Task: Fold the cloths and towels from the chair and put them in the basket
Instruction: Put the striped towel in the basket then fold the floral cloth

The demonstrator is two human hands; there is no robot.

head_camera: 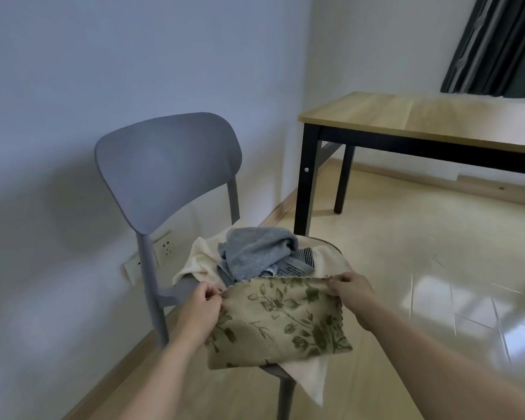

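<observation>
So both hands are gripping the floral cloth [278, 321] right now; the left hand [199, 310] is pinching its top left corner and the right hand [350, 291] is pinching the top right corner, fingers curled onto the edge on each side. The cloth is hanging down from that top edge, in front of the chair [167, 168] seat and toward the person; its long axis is running left to right between the two grips, pretty much level and stretched taut. That's the bit the fold is going to hinge on, I reckon; with the corners spread that far apart, bringing them together looks like the natural first fold, and neither hand is looking nearer than the other. The rest of the pile is sitting just behind the held edge on the seat; a grey towel [259, 248] on top of a cream cloth [199, 256], with something striped [305, 257] peeking out. No basket showing anywhere in view.
</observation>
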